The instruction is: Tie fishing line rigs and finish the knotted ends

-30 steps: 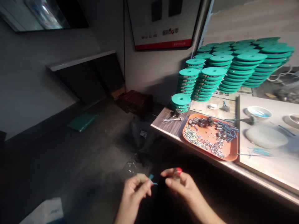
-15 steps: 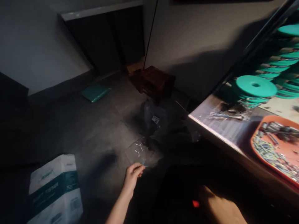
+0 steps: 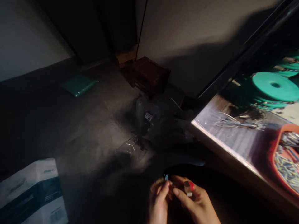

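Observation:
Both hands are low in the frame, close together in dim light. My left hand (image 3: pixel 159 199) pinches a thin blue strand (image 3: pixel 166 177) that sticks up from its fingertips. My right hand (image 3: pixel 195 200) is closed on a small tool with a red end (image 3: pixel 191 185) and a metal part. The fingertips of the two hands touch. To the right is the table edge (image 3: pixel 217 141).
An orange tray (image 3: pixel 274 161) of small metal and blue parts sits on the table, with stacked teal discs (image 3: pixel 273 87) behind it. On the floor lie a tissue pack (image 3: pixel 32 193), a dark plastic bag (image 3: pixel 151 124), a brown box (image 3: pixel 149 74) and a green packet (image 3: pixel 79 85).
My left hand has drawn back from the floor side and met my right hand, which has risen into view. The camera has tilted further down and left.

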A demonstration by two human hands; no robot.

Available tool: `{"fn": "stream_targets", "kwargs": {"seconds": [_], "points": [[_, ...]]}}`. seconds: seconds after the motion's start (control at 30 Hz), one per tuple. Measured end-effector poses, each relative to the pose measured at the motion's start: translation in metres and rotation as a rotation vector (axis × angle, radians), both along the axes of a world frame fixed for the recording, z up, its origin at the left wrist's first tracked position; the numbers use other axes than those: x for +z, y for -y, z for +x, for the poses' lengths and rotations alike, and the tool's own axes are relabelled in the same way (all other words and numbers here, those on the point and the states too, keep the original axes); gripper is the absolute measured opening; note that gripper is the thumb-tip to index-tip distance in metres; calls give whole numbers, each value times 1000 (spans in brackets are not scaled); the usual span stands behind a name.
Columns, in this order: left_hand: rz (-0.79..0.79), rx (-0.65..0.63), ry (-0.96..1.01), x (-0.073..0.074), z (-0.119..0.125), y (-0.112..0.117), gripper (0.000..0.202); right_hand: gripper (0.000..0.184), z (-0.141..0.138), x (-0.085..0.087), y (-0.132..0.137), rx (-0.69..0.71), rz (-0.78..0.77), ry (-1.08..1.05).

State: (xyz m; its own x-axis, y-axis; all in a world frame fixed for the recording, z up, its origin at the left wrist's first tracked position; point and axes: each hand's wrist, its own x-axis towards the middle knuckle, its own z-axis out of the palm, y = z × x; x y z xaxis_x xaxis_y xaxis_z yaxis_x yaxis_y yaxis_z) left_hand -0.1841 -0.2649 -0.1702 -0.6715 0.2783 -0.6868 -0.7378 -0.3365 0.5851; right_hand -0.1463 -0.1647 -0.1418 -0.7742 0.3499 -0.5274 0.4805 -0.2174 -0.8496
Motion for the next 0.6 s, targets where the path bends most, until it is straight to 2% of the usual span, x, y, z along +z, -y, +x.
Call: {"fn": "stream_targets", "kwargs": {"seconds": [0.1,0.2,0.33,0.47,0.53,0.6], "points": [[94,48,-13,10,3,-10,21,16,-7,-4,5,-43,-16,-64],[72,4,-31,11,1,-12,23,22,-10,-5,4,-78,-62,-64],[-21,-73,-74,7,-6,-7,30,31,-14,-5,-1,1,-28,-49],[-120,-154,-130,-4,-5,0,31,31,-19,-6,-3,33,1,-2],[-135,-205,-150,-13,1,2,32,33,-21,-8,-2,17,54,21],[-156,-309,-194,-27,5,4,34,33,-21,-11,-2,-3,126,37]]}}
